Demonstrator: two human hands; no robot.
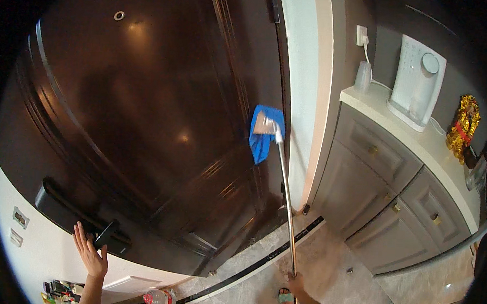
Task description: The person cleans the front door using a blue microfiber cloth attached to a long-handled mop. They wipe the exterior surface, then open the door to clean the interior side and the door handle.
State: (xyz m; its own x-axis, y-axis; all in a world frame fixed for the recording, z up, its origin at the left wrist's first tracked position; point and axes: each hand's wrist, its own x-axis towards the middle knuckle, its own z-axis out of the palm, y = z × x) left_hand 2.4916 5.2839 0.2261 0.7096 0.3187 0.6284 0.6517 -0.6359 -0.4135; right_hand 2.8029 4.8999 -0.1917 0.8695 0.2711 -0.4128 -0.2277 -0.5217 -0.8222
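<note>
My right hand (296, 283) is wrapped around the long metal pole (287, 197) of a mop. Its pale head (265, 123) has a blue cloth (260, 148) around it and is raised against the dark brown door (148, 88), near the hinge-side edge. My left hand (92, 258) is beside the black door handle (107, 234) on the lock panel (62, 204), with its fingers stretched out. Whether the palm or thumb touches the handle, I cannot tell.
Grey cabinets (370, 184) stand at the right under a pale countertop (407, 136), which bears a white water dispenser (419, 81) and a gold foil ornament (464, 129). A clear bottle (160, 298) lies near the threshold (260, 261). A black strip crosses the tiled floor.
</note>
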